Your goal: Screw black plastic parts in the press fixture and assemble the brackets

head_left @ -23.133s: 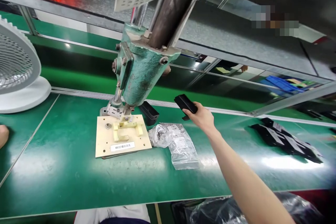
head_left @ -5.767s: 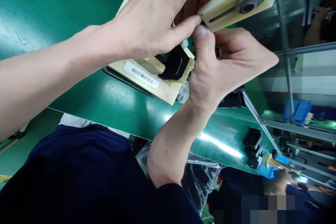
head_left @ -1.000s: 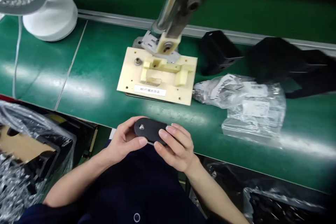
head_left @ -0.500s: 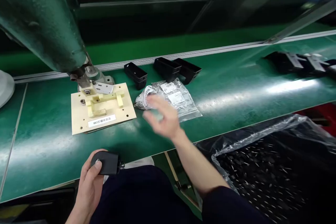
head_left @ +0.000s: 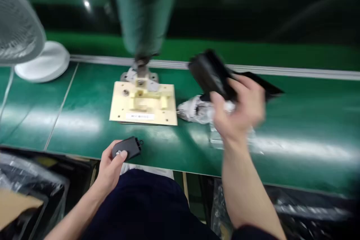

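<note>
My left hand [head_left: 112, 163] grips a flat black plastic part [head_left: 128, 148] with one rounded end, a small loop at the other, and a bit of shiny metal by the thumb. My right hand [head_left: 242, 108] is closed on a black open box-shaped housing [head_left: 209, 73], held tilted between thumb and fingers and blurred by motion. Behind that hand shows another black housing [head_left: 261, 80], partly hidden. Under the right hand lies a clear plastic bag [head_left: 198, 108] with small metal pieces at its left end. A cream fixture plate [head_left: 118, 107] with yellow blocks sits left of the bag.
A green machine column [head_left: 146, 11] comes down over the fixture. At the left stand a white round base [head_left: 45, 62] and a fan-like grille [head_left: 18, 26]. The green bench [head_left: 84, 120] has a metal rail [head_left: 309, 73] along its back. Plastic-lined bins [head_left: 30, 180] are below its front edge.
My view has swung left. My right hand has gone from reaching over the bag to gripping a black housing. My left hand still holds the flat black part.
</note>
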Tool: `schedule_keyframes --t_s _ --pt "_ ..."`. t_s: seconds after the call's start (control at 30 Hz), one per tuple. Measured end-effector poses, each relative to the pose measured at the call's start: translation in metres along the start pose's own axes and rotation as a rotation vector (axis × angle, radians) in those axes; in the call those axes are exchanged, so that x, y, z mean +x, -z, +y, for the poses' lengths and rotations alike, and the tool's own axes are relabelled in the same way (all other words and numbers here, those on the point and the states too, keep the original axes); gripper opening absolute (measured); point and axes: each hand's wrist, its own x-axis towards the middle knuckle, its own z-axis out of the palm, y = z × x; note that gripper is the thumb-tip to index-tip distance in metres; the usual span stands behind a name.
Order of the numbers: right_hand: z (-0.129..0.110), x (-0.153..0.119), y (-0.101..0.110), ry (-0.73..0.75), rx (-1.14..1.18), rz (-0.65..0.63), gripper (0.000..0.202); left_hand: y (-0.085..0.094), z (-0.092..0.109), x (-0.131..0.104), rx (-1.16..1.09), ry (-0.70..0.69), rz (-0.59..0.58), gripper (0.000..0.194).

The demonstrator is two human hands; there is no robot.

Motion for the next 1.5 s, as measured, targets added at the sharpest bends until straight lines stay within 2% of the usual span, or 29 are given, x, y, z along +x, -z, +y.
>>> schedule_keyframes --t_s 0.03,0.07,0.1,0.17,0.23,0.3,0.37,0.47,0.57,0.63,0.67,0.7,0.8,0.87,0.93,1.0,1.07,1.17,1.23,1.3,1.4,1.5 --pt "-0.010 -0.016 0.012 0.144 0.053 0.047 0.046 0.004 0.003 0.001 0.002 -0.027 0.041 0.027" --pt "-0.020 -0.032 0.022 0.208 0.129 0.053 0.051 0.008 0.006 0.002 0.004 -0.057 0.082 0.028" --pt "-0.030 -0.049 0.030 0.279 0.214 0.012 0.055 0.013 0.008 0.005 0.002 -0.093 0.124 0.028" --pt "-0.048 -0.080 0.037 0.240 0.319 -0.259 0.062 0.024 0.012 0.009 -0.009 -0.181 0.207 0.030" --pt "-0.063 -0.102 0.033 0.226 0.402 -0.470 0.063 0.033 0.014 0.010 0.002 -0.251 0.241 0.031" --pt "-0.070 -0.111 0.023 0.249 0.454 -0.573 0.059 0.039 0.014 0.009 0.037 -0.279 0.229 0.031" --pt "-0.070 -0.108 0.017 0.285 0.438 -0.584 0.054 0.043 0.013 0.006 0.108 -0.279 0.190 0.030" --pt "-0.072 -0.101 0.023 0.256 0.394 -0.456 0.060 0.042 0.010 -0.002 0.251 -0.328 0.109 0.025" --pt "-0.092 -0.107 0.036 0.125 0.502 -0.358 0.071 0.028 0.012 -0.010 0.397 -0.492 -0.025 0.020" --pt "-0.112 -0.116 0.041 -0.002 0.629 -0.414 0.073 0.014 0.013 -0.015 0.508 -0.638 -0.139 0.019" --pt "-0.121 -0.120 0.042 -0.121 0.726 -0.471 0.071 0.007 0.011 -0.017 0.561 -0.719 -0.181 0.019" --pt "-0.130 -0.124 0.043 -0.282 0.858 -0.543 0.067 -0.001 0.009 -0.020 0.612 -0.805 -0.215 0.019" --pt "-0.146 -0.129 0.048 -0.915 1.363 -0.738 0.053 -0.017 -0.007 -0.028 0.759 -1.097 -0.242 0.018" --pt "-0.148 -0.128 0.055 -1.238 1.579 -0.720 0.047 -0.022 -0.018 -0.033 0.876 -1.234 -0.276 0.024" --pt "-0.144 -0.125 0.063 -1.430 1.632 -0.569 0.035 -0.022 -0.023 -0.033 0.965 -1.283 -0.386 0.033" --pt "-0.135 -0.122 0.070 -1.503 1.622 -0.419 0.029 -0.023 -0.017 -0.026 1.002 -1.288 -0.521 0.042" --pt "-0.123 -0.120 0.075 -1.509 1.588 -0.330 0.029 -0.026 -0.004 -0.011 1.073 -1.309 -0.598 0.045" --pt "-0.105 -0.117 0.083 -1.487 1.521 -0.264 0.030 -0.041 0.018 0.018 1.399 -1.302 -0.690 0.043" --pt "-0.096 -0.115 0.090 -1.445 1.478 -0.291 0.028 -0.052 0.028 0.035 1.598 -1.281 -0.741 0.041" --pt "-0.090 -0.113 0.100 -1.369 1.433 -0.351 0.029 -0.062 0.034 0.045 1.680 -1.280 -0.763 0.042" --pt "-0.085 -0.112 0.112 -1.292 1.350 -0.418 0.022 -0.070 0.039 0.052 1.679 -1.275 -0.794 0.040" --pt "-0.083 -0.117 0.119 -1.338 1.295 -0.389 0.020 -0.069 0.042 0.055 1.640 -1.204 -0.822 0.037"
